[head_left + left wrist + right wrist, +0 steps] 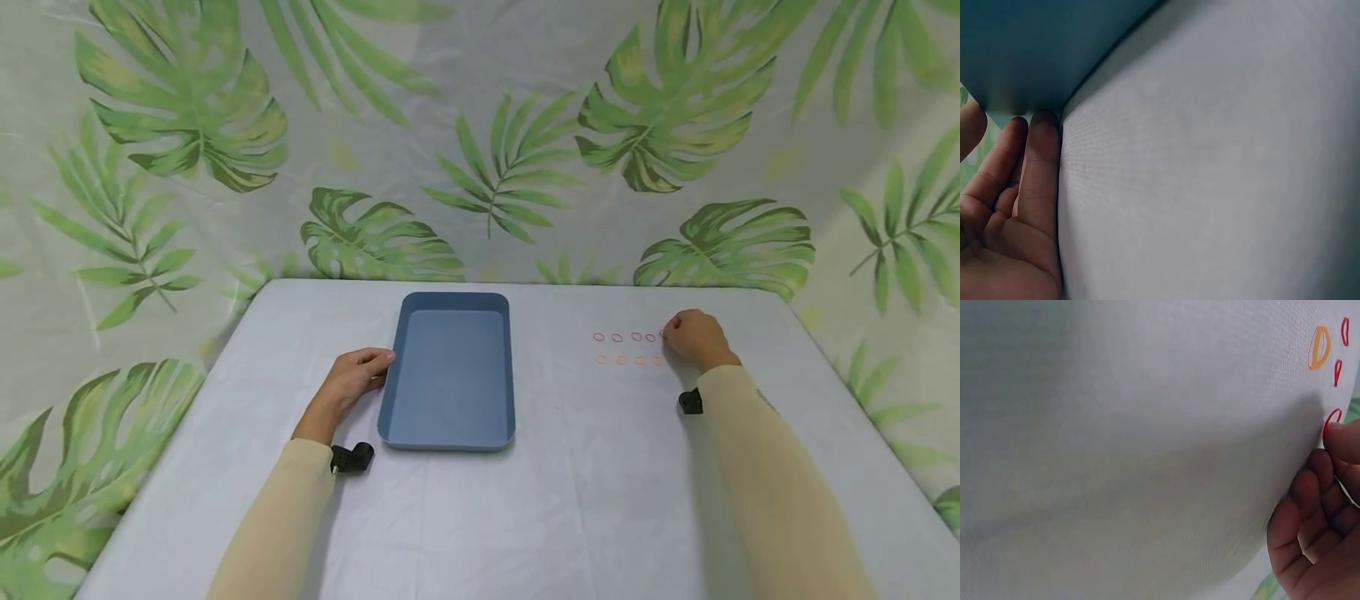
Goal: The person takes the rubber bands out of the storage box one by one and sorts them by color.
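At the far right of the table, my right hand [696,335] pinches a red rubber band [1333,417] between thumb and fingertip, its other fingers curled close to the cloth. Beside this hand, several red bands [617,338] lie in a row. A second row of several orange bands [621,360] runs just in front of them. My left hand [356,372] rests at the left side of a blue rectangular tray [450,442]. Its nearly straight fingers [1041,162] touch the tray's outer wall, with the thumb tip right at the rim. No items show inside the tray.
A white cloth [600,500] covers the table. Behind it hangs a curtain [517,50] with a green leaf print. Black wrist cameras sit at both sleeve cuffs.
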Motion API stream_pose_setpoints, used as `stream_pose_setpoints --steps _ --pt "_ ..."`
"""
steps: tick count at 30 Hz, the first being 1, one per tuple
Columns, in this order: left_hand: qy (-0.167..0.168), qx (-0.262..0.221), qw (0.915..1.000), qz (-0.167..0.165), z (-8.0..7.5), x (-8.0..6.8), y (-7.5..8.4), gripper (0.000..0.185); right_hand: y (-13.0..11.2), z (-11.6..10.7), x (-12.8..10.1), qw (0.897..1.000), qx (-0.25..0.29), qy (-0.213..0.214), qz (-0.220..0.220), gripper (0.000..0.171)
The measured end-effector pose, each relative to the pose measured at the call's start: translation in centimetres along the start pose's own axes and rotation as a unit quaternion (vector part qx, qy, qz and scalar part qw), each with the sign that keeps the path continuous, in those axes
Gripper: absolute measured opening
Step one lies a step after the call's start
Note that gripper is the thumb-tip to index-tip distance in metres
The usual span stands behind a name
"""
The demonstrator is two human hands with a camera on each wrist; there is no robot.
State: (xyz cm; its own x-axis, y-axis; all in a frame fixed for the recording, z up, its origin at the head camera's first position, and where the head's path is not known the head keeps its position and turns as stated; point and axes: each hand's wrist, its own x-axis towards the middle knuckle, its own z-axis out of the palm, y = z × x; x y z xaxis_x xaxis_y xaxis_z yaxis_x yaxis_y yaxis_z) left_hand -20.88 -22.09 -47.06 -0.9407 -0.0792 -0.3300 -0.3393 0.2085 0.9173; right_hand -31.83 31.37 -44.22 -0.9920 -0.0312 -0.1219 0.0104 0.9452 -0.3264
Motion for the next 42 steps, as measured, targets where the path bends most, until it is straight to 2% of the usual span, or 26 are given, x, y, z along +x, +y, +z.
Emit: stream_pose_setpoints --steps 19,26,30,34,37,42 --pt "-0.006 -0.002 1.0 -0.003 0.2 0.3 0.1 0.043 0.8 0.5 0.1 1.0 0.0 0.014 0.005 0.034" --pt "-0.011 0.004 0.9999 0.005 0.1 0.1 0.1 0.046 0.7 0.3 0.0 1.0 0.026 0.01 0.007 0.033" --pt "-0.012 0.006 0.9999 0.006 0.0 0.0 0.1 0.045 0.0 0.0 -0.2 0.999 0.041 0.008 -0.016 0.032" --pt "-0.012 0.007 0.9999 0.007 0.0 0.1 -0.1 0.046 -1.1 -0.6 -1.0 0.997 0.044 0.019 -0.058 0.031" --pt "-0.011 0.011 0.9999 0.004 0.1 0.1 -0.1 0.046 -2.1 -0.9 -2.2 0.994 0.054 0.024 -0.093 0.029" --pt "-0.009 0.008 0.9999 0.01 0.0 -0.1 0.0 0.046 -4.3 -1.7 -4.8 0.986 0.101 0.005 -0.131 0.031"
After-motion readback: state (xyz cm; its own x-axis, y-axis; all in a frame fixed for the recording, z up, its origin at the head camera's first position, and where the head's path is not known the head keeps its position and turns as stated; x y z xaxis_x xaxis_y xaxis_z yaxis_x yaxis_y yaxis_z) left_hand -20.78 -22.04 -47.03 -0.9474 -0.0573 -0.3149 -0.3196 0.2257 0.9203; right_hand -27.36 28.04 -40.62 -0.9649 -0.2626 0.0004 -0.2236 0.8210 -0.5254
